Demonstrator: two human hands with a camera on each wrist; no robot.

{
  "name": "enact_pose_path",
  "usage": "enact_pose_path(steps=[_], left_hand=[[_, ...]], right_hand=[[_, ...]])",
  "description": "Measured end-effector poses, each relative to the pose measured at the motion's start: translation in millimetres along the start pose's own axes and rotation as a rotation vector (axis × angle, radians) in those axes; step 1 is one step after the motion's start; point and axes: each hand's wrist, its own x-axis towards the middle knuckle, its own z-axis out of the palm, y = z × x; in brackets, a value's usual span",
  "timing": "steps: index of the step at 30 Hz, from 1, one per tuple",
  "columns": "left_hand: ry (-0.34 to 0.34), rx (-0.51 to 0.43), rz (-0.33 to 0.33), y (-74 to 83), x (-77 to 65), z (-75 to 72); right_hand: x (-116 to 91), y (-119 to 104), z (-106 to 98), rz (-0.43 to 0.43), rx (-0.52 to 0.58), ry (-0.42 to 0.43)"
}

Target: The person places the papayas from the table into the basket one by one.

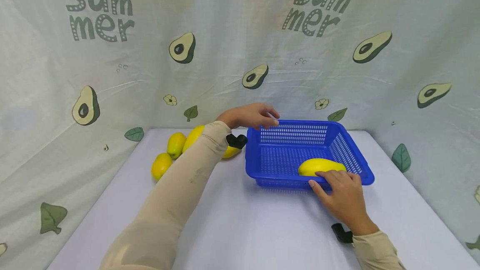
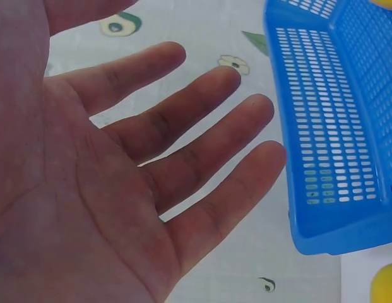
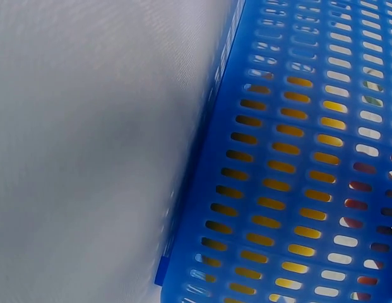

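Observation:
A blue plastic basket (image 1: 296, 157) with slotted walls stands on the table, and one long yellow mango (image 1: 321, 166) lies inside near its front wall. My right hand (image 1: 343, 197) grips the basket's front rim, fingers over the inside and thumb outside. In the right wrist view the mango (image 3: 271, 203) shows through the slots. My left hand (image 1: 251, 116) hovers by the basket's back left corner. Its fingers are spread and hold nothing in the left wrist view, where the basket's wall (image 2: 296, 170) is just beyond the fingertips.
Several more yellow mangoes (image 1: 176, 145) lie on the white table (image 1: 232, 220) to the left of the basket, partly hidden by my left arm. A cloth printed with avocados (image 1: 255, 76) hangs behind the table and along both sides.

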Motion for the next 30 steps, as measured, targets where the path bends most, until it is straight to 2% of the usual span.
enact_pose_path(steps=[5,19,25,30], left_hand=[[0.063,-0.038,0.044,-6.3,-8.4,4.7],[0.154,-0.133,0.074,-35.2,-33.8,24.2],[0.158,-0.249,0.088,-46.2,-42.5,32.2],[0.219,-0.3,0.116,-56.1,-49.9,41.0]], right_hand=[[-1,-1,0,0.006,-0.004,-0.001],[0,-1,0,0.002,-0.002,-0.001],[-1,-2,-2,0.015,0.001,-0.008],[-1,-4,0,0.019,0.005,-0.001]])
